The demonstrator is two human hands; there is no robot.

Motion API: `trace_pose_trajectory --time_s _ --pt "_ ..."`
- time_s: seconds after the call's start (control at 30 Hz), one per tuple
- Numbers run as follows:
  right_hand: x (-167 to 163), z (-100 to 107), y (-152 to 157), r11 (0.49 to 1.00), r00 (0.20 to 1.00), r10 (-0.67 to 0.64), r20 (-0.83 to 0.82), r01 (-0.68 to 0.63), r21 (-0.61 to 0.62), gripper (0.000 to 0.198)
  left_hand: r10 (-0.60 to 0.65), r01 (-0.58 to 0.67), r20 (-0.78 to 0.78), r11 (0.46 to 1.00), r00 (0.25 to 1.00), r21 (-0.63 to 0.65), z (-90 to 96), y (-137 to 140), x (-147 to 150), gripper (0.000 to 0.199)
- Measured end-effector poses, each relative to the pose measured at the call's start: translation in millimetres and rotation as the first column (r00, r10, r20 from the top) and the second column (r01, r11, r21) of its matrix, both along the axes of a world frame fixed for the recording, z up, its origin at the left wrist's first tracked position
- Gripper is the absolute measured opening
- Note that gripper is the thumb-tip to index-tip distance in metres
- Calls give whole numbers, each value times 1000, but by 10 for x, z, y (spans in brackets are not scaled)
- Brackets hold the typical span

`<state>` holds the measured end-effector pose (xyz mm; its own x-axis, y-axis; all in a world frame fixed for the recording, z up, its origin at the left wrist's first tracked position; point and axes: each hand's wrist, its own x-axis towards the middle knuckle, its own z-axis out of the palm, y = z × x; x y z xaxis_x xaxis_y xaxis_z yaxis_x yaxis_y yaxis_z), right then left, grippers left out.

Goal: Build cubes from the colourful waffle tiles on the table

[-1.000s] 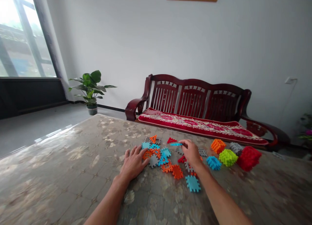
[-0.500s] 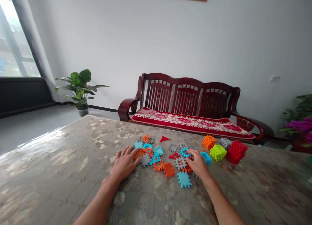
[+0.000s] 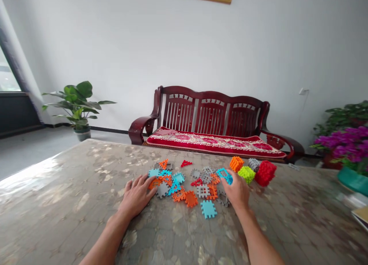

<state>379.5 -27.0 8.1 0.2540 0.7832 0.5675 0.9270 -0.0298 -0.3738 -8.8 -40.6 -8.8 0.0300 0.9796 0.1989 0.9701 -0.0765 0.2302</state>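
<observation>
My right hand (image 3: 238,191) pinches a blue piece (image 3: 222,173) between thumb and fingers, at the right edge of a spread of toothed pieces (image 3: 202,190). Just right of that grip stand a lime block (image 3: 246,175) and a red block (image 3: 266,173); a teal square (image 3: 208,209) lies nearer me. Well left, my left hand (image 3: 136,194) rests palm down, fingers loosely spread, gripping nothing, beside an orange piece (image 3: 155,183).
</observation>
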Motion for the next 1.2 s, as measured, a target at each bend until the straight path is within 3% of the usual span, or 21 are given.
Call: trace_pose_trajectory --time_s 0.17,0.43,0.6,0.7,0.83,0.93,1.07,1.2 --pt "222 -8 -69 989 990 -140 -20 138 -47 51 -3 3 16 1000 1000 6 -11 1 -4 50" --pt "394 -147 -45 991 991 -132 10 132 16 57 0 0 20 1000 1000 11 6 -4 0 50" --pt "399 -121 -68 988 985 -145 88 149 -44 53 6 -6 5 1000 1000 -2 39 -19 21 50" --pt "338 -81 -73 991 987 -133 91 133 8 51 10 -10 -1 1000 1000 10 56 -33 34 50" --pt "118 -72 -38 993 998 60 19 -62 100 42 -64 63 15 997 998 42 61 -48 38 47" --pt "-181 -71 5 956 959 281 -35 -276 103 35 -153 150 62 987 986 49 72 -58 39 41" --pt "-706 18 74 881 880 468 -80 -472 -36 30 -229 224 137 973 964 54 133 -89 55 34" --pt "-1259 173 215 807 827 551 -110 -562 -182 27 -263 253 207 965 942 74 212 -114 71 27"
